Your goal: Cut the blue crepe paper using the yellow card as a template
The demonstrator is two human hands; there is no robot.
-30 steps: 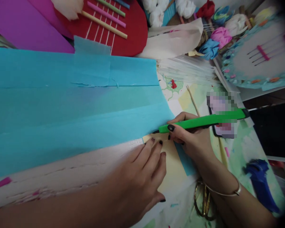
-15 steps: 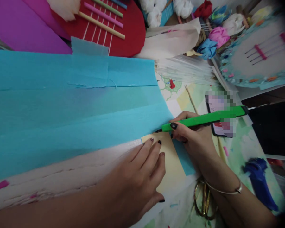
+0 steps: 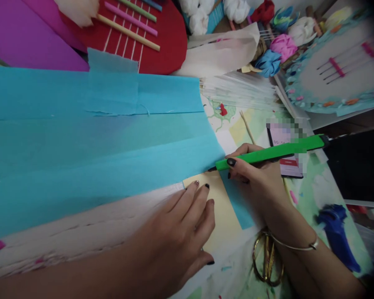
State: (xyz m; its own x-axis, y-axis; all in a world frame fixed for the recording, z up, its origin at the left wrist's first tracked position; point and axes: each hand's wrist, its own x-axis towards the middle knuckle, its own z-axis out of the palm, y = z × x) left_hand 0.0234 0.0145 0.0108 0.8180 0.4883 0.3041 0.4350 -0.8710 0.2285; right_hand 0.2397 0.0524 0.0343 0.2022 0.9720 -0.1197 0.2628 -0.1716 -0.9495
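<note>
My left hand (image 3: 183,224) lies with its fingers stretched over a pale yellow paper piece (image 3: 230,207), pressing it down on the blue paper. In my right hand (image 3: 258,182) is a green pen (image 3: 268,154), gripped between thumb and fingers. Its dark tip touches down at the top edge of the yellow piece, where that edge meets the large blue paper sheet (image 3: 112,153). A strip of blue also shows to the right of the yellow piece. White layered paper (image 3: 90,224) runs under my left wrist.
Gold-handled scissors (image 3: 268,261) lie below my right wrist, with a blue tool (image 3: 339,236) farther right. A phone (image 3: 291,168) rests behind my right hand. Along the back are a red board with coloured sticks (image 3: 171,37), fabric flowers (image 3: 283,46) and a decorated round panel (image 3: 324,89).
The pen tip has moved slightly to the right along the yellow piece's top edge. My left hand stays in place on the paper. The whole view has shifted a little.
</note>
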